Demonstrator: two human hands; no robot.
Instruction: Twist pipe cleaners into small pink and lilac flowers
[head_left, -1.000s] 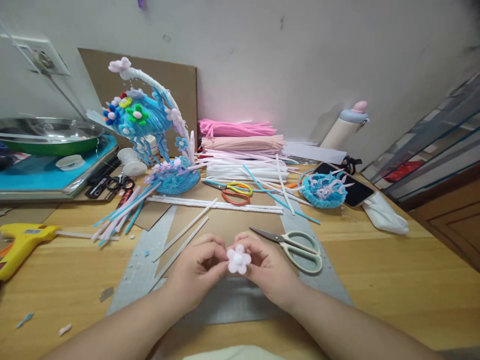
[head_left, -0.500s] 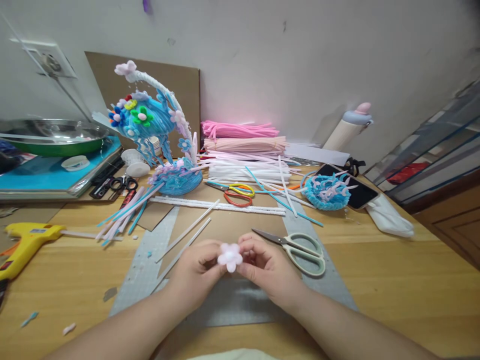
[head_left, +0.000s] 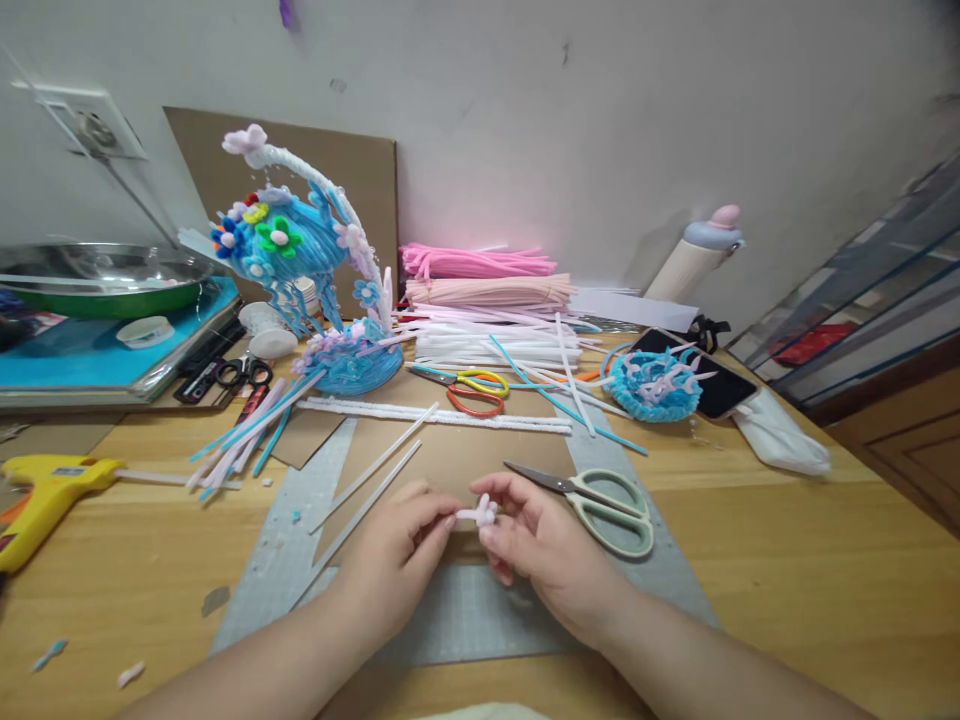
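Observation:
My left hand (head_left: 401,545) pinches the short stem of a small pale pink pipe-cleaner flower (head_left: 487,510) between thumb and forefinger. The flower lies sideways, its petals pointing right. Around the petals, the fingers and thumb of my right hand (head_left: 547,550) curl and touch them. Both hands hover over a brown cardboard sheet (head_left: 465,460) on a grey cutting mat (head_left: 450,620). Just right of my right hand lie large scissors with pale green handles (head_left: 611,510). Two thin white strips (head_left: 375,480) rest to the left of the flower.
A blue pipe-cleaner model with flowers (head_left: 300,235) stands at back left. Pipe-cleaner bundles (head_left: 487,290) lie along the wall, near red-and-yellow-handled scissors (head_left: 480,390). A yellow glue gun (head_left: 52,490) is at left. A blue wreath-like piece (head_left: 652,385) overlaps a phone (head_left: 727,385) at right.
The flower has turned from facing me to sideways, with its stem now showing. My left hand has shifted onto the stem, while my right hand stays at the petals.

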